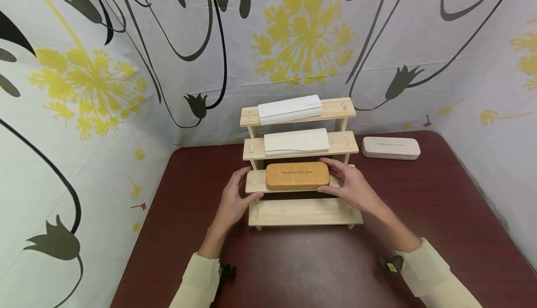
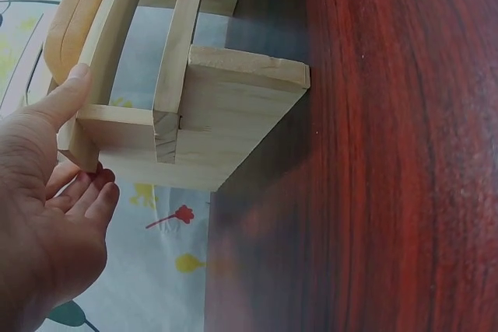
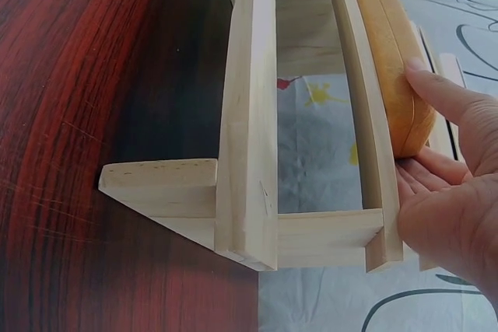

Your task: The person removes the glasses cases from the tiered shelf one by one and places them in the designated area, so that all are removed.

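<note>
An orange-brown glasses case (image 1: 298, 176) with lettering on its lid lies on the second-lowest board of a stepped wooden rack (image 1: 305, 212). At the case's right end my right hand (image 1: 354, 184) holds it, thumb at the front and fingers round the end; the right wrist view shows this hand (image 3: 459, 172) close against the case (image 3: 393, 60). My left hand (image 1: 235, 198) grips the left end of that same board, its thumb on the front edge. In the left wrist view the hand's (image 2: 54, 200) other fingers curl by the board's end.
A white box (image 1: 289, 110) lies on the top board, and a cream folded-looking case (image 1: 296, 141) on the one below. Right of the rack, a pale glasses case (image 1: 391, 148) sits on the dark red table (image 1: 302, 270). Patterned cloth (image 1: 235, 65) hangs behind.
</note>
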Action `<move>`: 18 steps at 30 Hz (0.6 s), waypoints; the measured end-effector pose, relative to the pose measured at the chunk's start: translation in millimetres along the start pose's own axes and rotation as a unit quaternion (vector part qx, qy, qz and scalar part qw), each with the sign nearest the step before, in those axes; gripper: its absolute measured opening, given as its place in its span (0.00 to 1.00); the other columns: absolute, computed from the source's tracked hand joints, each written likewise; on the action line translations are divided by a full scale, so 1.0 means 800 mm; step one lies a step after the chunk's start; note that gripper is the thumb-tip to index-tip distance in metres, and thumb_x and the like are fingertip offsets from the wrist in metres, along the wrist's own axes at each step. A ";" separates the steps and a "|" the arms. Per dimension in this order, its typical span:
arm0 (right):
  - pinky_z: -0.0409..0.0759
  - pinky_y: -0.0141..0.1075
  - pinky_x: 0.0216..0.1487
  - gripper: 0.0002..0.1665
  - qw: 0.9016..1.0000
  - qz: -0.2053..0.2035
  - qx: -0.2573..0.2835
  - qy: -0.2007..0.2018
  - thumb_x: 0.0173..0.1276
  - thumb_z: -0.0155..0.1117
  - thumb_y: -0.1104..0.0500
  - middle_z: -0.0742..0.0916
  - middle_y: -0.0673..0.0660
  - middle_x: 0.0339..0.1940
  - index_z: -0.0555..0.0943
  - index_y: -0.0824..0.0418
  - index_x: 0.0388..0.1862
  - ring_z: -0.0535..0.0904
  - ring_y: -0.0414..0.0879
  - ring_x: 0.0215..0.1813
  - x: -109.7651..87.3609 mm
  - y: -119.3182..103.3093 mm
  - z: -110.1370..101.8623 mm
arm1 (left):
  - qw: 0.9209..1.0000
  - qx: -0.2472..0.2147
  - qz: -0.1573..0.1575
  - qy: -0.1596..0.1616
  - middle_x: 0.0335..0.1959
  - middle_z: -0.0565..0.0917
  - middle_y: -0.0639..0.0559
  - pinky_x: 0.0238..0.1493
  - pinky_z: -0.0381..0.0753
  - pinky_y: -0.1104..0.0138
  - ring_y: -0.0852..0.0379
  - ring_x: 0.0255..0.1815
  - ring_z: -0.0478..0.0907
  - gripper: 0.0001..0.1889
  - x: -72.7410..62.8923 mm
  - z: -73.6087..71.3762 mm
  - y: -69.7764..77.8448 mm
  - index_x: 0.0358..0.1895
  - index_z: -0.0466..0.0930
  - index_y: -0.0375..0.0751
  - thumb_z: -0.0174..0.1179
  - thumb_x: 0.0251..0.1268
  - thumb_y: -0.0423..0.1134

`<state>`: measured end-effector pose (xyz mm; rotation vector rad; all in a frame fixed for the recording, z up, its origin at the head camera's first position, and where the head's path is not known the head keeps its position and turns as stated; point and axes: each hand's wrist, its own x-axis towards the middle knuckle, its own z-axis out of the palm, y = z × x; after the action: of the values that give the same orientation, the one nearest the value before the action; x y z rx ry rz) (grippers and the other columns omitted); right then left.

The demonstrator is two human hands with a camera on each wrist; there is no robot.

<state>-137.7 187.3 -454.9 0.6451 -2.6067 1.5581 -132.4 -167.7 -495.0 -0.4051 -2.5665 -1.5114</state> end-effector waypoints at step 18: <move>0.78 0.49 0.68 0.46 1.000 0.008 0.021 0.000 0.61 0.84 0.64 0.81 0.69 0.70 0.74 0.69 0.76 0.80 0.65 0.68 -0.001 0.004 -0.003 | 1.000 -0.015 0.003 0.006 0.75 0.72 0.45 0.78 0.67 0.57 0.50 0.78 0.68 0.44 -0.002 0.000 -0.002 0.78 0.68 0.40 0.80 0.61 0.37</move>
<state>-138.6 190.4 -456.5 0.6282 -2.5935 1.6216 -131.3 -168.6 -497.3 -0.4049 -2.5338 -1.5484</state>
